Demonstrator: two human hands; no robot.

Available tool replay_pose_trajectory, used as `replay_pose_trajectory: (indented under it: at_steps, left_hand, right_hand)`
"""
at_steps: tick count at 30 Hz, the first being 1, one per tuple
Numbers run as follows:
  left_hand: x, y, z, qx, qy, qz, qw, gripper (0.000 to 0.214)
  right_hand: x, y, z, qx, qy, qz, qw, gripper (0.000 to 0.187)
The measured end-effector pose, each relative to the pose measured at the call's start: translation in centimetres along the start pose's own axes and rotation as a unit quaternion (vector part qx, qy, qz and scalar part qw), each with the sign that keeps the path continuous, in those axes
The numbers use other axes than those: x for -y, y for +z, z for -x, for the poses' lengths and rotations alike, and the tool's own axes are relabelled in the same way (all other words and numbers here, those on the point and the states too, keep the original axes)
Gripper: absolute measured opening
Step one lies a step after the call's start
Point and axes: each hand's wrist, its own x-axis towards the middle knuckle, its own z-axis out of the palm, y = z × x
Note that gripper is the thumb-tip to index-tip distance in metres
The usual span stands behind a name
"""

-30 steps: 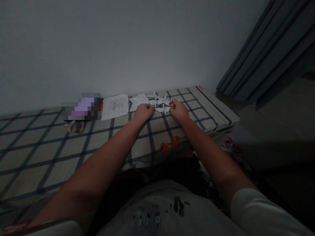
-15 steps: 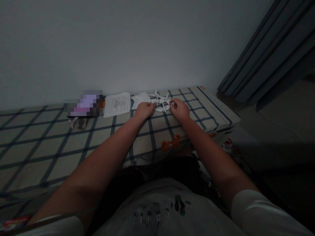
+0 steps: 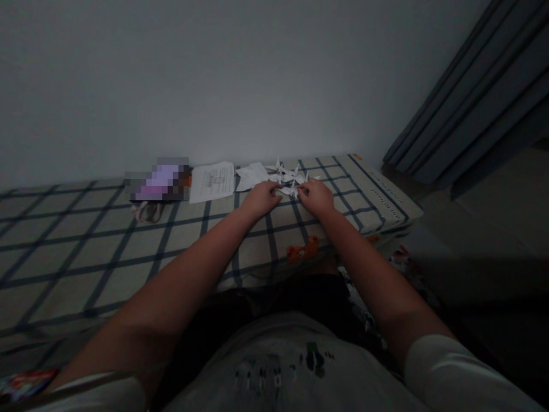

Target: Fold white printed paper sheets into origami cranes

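White folded paper cranes (image 3: 290, 173) with pointed tips lie in a cluster on the checked bed cover, just beyond my hands. Between my fingers is the nearest crane (image 3: 288, 190). My left hand (image 3: 261, 197) pinches its left side, thumb and forefinger together. At its right side my right hand (image 3: 317, 196) is closed in a similar pinch. The fingers partly cover the crane, and the dim light blurs its folds. To the left of the cluster, touching or nearly so, lies a creased white sheet (image 3: 251, 175).
A printed paper stack (image 3: 212, 182) lies farther left. Beyond it are a blurred-out phone-like device (image 3: 160, 178) and a pale looped strap (image 3: 148, 212). The checked bed (image 3: 171, 240) meets the wall behind; a dark curtain (image 3: 472, 97) hangs at the right.
The view has shifted slightly, moving the bed things rightward in the picture. My hands have come a little closer together around the nearest crane.
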Motion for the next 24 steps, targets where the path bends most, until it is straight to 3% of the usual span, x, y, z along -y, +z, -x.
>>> replay_pose_trajectory:
  at_steps: [4,8,14,20,24]
  left_hand:
    - [-0.27,0.25,0.26,-0.002,0.021,-0.058,0.998,0.038]
    - [-0.19,0.19,0.31,-0.027,0.023,-0.096,0.995,0.039]
    - [-0.34,0.21,0.16,0.005,0.032,-0.15,0.988,0.034]
    - [-0.26,0.0,0.2,-0.05,0.011,-0.064,0.997,0.033]
    - [-0.64,-0.32,-0.47,-0.142,-0.101,0.106,0.979,0.039]
  right_hand:
    - [0.01,-0.05,0.15,0.011,-0.008,0.001,1.0,0.033]
    - [-0.32,0.06,0.15,-0.027,-0.024,-0.01,0.999,0.036]
    - [-0.39,-0.14,0.13,-0.013,-0.061,0.035,0.997,0.04]
    - [-0.22,-0.23,-0.26,-0.031,-0.096,0.041,0.994,0.028]
    - [0.08,-0.83,-0.05,-0.086,-0.121,0.027,0.989,0.035]
